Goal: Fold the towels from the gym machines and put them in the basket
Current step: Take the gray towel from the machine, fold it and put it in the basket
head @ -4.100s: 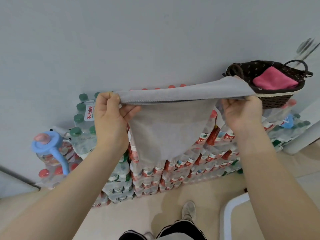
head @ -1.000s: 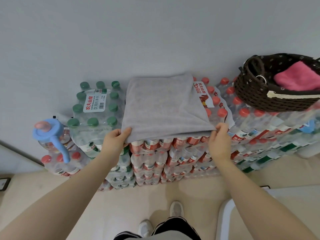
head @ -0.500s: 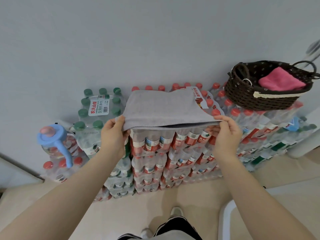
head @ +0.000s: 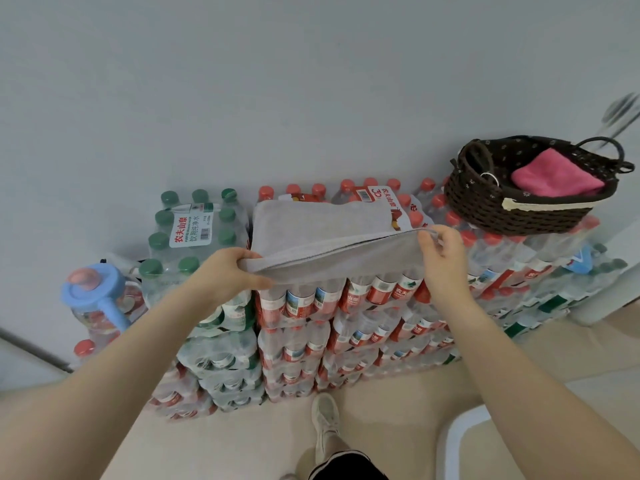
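Observation:
A grey towel (head: 322,226) lies partly folded on top of the stacked packs of red-capped water bottles (head: 346,306). My left hand (head: 232,271) grips its near left corner, lifted off the stack. My right hand (head: 441,252) pinches the near right corner, also raised. The near edge is held up above the layer below it. A dark brown woven basket (head: 512,213) stands on the bottles at the right, about a hand's width beyond my right hand. A folded pink towel (head: 554,174) lies inside it.
A pack of green-capped bottles (head: 194,230) stands left of the towel. A large jug with a blue handle (head: 93,292) sits further left. The grey wall rises right behind the stack. A white rounded edge (head: 450,441) shows at the lower right, beside my shoe (head: 323,414).
The towel was held in the air, then laid flat on the bottles. Since half a second ago both hands have lifted its near edge higher and carried it toward the far side.

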Tool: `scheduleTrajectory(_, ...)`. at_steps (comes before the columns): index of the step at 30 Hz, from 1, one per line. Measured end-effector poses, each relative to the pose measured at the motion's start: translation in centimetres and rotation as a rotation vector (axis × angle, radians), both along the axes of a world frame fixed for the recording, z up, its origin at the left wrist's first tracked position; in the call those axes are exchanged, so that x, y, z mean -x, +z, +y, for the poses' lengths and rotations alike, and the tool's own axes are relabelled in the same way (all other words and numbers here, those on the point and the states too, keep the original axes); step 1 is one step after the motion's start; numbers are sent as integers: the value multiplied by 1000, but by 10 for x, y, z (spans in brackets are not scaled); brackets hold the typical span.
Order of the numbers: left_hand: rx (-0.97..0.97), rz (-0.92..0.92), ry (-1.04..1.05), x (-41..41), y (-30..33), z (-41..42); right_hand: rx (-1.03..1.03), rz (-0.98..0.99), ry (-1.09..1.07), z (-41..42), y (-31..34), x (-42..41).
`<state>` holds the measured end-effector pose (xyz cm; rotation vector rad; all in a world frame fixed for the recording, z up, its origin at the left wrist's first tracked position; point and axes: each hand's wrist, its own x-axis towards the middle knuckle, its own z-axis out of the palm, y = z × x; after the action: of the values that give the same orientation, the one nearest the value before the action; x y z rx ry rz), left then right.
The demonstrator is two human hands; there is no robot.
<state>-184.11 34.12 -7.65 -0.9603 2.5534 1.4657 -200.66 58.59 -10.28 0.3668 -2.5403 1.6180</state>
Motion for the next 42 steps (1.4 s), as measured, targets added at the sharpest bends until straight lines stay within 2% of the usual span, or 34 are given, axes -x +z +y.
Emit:
scheduleTrajectory(4, 403, 53, -78, 31, 11, -16, 42, 7, 29, -19, 4, 29)
scheduleTrajectory(6, 438, 81, -50, 50, 12, -30, 20, 20, 20, -30, 6, 49)
scheduleTrajectory(8, 333, 108, -12, 68, 9, -44, 21, -26, 21, -41, 4, 72)
scheduleTrajectory(11, -10, 112, 136, 94, 0, -57, 60, -224, 63, -54, -5, 104)
scheduleTrajectory(13, -201, 104, 223, 109, -8, -62, -40, -323, 108, -61, -9, 120)
scheduleTrajectory(15, -281, 128, 271, 124, -17, -65, -160, -357, 141, -65, -10, 132)
scheduleTrajectory(18, -98, 79, 269, 141, -30, -69, -338, -354, 126, -74, -10, 142)
scheduleTrajectory(21, -21, 93, 274, 151, -36, -73, -488, -230, 104, -85, -11, 150)
scheduleTrajectory(28, 161, 52, 225, 163, -36, -87, -585, -60, 28, -92, -28, 160)
scheduleTrajectory(33, 259, -46, 187, 180, -40, -103, -742, -30, 22, -98, -35, 167)
scheduleTrajectory(37, 320, -74, 234, 189, -40, -110, -901, -40, 7, -103, -34, 165)
scheduleTrajectory(40, 482, -24, 309, 189, -45, -107, -1052, 99, -33, -101, -30, 158)
scheduleTrajectory(42, 662, 153, 181, 188, -46, -94, -972, 268, 34, -105, -27, 146)
